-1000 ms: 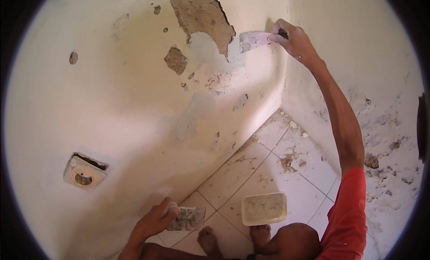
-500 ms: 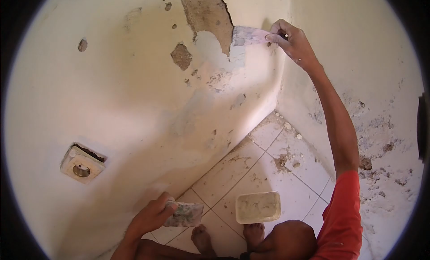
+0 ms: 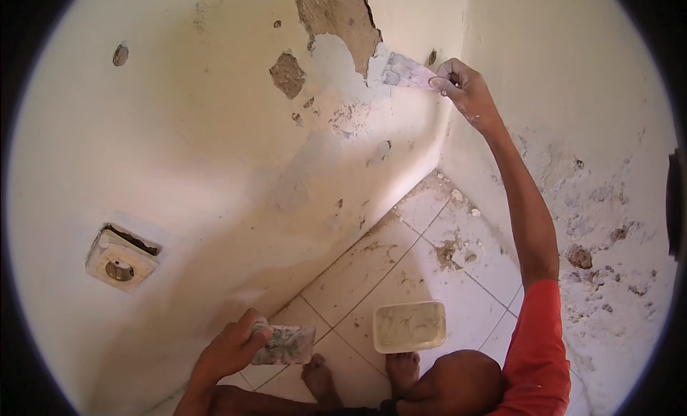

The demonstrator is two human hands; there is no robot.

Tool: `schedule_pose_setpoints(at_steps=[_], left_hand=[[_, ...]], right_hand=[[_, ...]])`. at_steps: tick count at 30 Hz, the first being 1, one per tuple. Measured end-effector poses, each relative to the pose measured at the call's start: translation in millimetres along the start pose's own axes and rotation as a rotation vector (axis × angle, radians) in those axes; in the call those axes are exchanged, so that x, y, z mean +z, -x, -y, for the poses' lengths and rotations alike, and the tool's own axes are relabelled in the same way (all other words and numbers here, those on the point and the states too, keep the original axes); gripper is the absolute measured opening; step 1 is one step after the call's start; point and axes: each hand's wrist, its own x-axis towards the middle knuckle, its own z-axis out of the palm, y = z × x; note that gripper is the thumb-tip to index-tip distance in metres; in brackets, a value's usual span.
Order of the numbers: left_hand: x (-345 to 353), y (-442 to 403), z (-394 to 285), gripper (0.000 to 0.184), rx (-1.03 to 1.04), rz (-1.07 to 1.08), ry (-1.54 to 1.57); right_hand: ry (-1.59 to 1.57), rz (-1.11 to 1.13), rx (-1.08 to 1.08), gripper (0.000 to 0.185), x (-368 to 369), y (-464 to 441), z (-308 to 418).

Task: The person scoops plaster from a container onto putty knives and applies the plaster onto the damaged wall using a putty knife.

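Left hand [image 3: 232,346]: low at the near side, fingers clenched on a smeared flat plate [image 3: 285,344], thumb on top.
Tub [image 3: 409,326]: on the tiled floor [image 3: 358,351], by the toes of the right foot [image 3: 403,371], pale paste inside.
Socket [image 3: 122,260]: askew in the wall [image 3: 215,165], at the left.
Right hand [image 3: 470,94]: fingers pinching a scraper [image 3: 408,71], its blade at the broken plaster's edge.

Smeared, pinkish-grey scraper [image 3: 408,71] aslant at the wall [image 3: 215,129]; flat rectangular plate [image 3: 288,345] (green-blotched, this one) lower down.
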Motion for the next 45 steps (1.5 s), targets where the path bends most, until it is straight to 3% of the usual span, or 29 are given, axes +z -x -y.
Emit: schedule_pose_setpoints(at_steps=[2, 6, 9, 11, 17, 20, 23, 28, 30, 34, 40, 42, 44, 45], left_hand=[[0, 1, 0, 0.033, -0.008, 0.002, 0.029], [1, 4, 3, 0.033, 0.013, -0.007, 0.04], [2, 2, 4, 0.033, -0.028, 0.013, 0.028], [3, -2, 3, 0.032, 0.036, 0.0, -0.021], [1, 1, -10, 0.031, 0.031, 0.025, 0.062], [4, 3, -4, 0.031, 0.102, -0.009, 0.023], [5, -2, 2, 0.032, 0.121, -0.022, -0.036], [4, 0, 2, 0.032, 0.074, 0.01, -0.005], [3, 1, 4, 0.033, 0.088, 0.006, 0.021], [5, -1, 5, 0.032, 0.145, 0.01, -0.019], [4, -9, 8, 0.034, 0.138, -0.012, 0.023], [7, -12, 14, 0.036, 0.081, 0.014, 0.066], [24, -16, 32, 0.051, 0.105, -0.151, 0.179], [20, -14, 20, 0.066, -0.035, 0.024, 0.339]], right_hand=[[0.136, -0.092, -0.009, 0.022, -3, 2, -16], [0.11, -0.112, 0.062, 0.022, -13, 14, -28], [-0.131, -0.156, 0.052, 0.019, 7, 30, -8], [-0.265, -0.108, 0.259, 0.017, 32, 41, 17], [-0.419, -0.147, 0.522, 0.019, 70, 94, 12], [-0.594, -0.313, 0.559, 0.021, 82, 104, 50], [-0.761, -0.262, 0.536, 0.021, 100, 99, 70], [-0.718, -0.192, 0.565, 0.021, 127, 119, 70], [-0.72, -0.167, 0.678, 0.021, 121, 132, 67], [-0.685, -0.27, 0.566, 0.023, 110, 113, 75], [-0.579, -0.015, 0.7, 0.026, 109, 161, 70], [-0.493, 0.014, 0.787, 0.037, 97, 198, 65], [-0.45, 0.053, 0.765, 0.042, 78, 237, 57], [-0.377, 0.131, 0.779, 0.036, 67, 257, 64]])
